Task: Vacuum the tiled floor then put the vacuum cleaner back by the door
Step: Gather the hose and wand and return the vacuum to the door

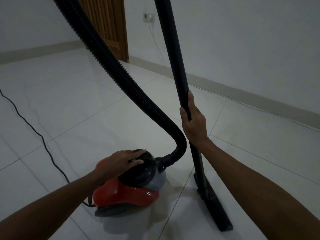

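A red, grey and black vacuum cleaner (126,193) sits on the white tiled floor (86,122) in front of me. My left hand (123,161) lies flat on its black top with the fingers spread. A ribbed black hose (110,66) rises from the body's front toward the upper left. My right hand (193,122) grips the upright black wand (173,49). The wand's flat floor nozzle (216,208) rests on the tiles to the right of the body. A brown wooden door (110,26) stands in the far wall.
A black power cord (34,130) trails across the floor on the left to the back of the vacuum. A wall socket (149,17) with a thin white cable hangs right of the door. Beige skirting runs along both walls.
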